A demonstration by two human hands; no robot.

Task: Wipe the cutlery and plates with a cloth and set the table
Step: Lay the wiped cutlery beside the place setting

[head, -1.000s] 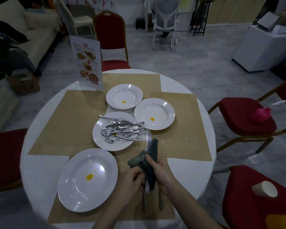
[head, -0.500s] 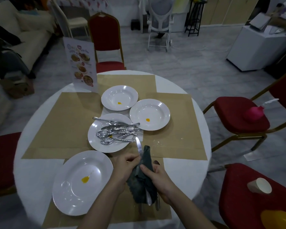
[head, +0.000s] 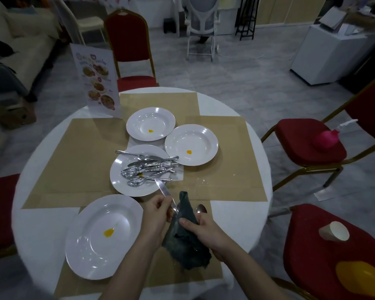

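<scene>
Left hand [head: 158, 215] pinches table knife [head: 165, 192] at handle end; blade runs far-left over rim of cutlery plate [head: 121, 187]. Right hand [head: 201, 229] grips dark cloth [head: 185, 241] just right of knife, wrapped on handle end; right hand nearer for wipe along blade.

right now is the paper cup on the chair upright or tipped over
Tipped over: the paper cup lies on its side on the red chair seat.

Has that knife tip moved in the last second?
Yes. The knife tip has swung left, onto the rim of the plate holding the cutlery.
</scene>
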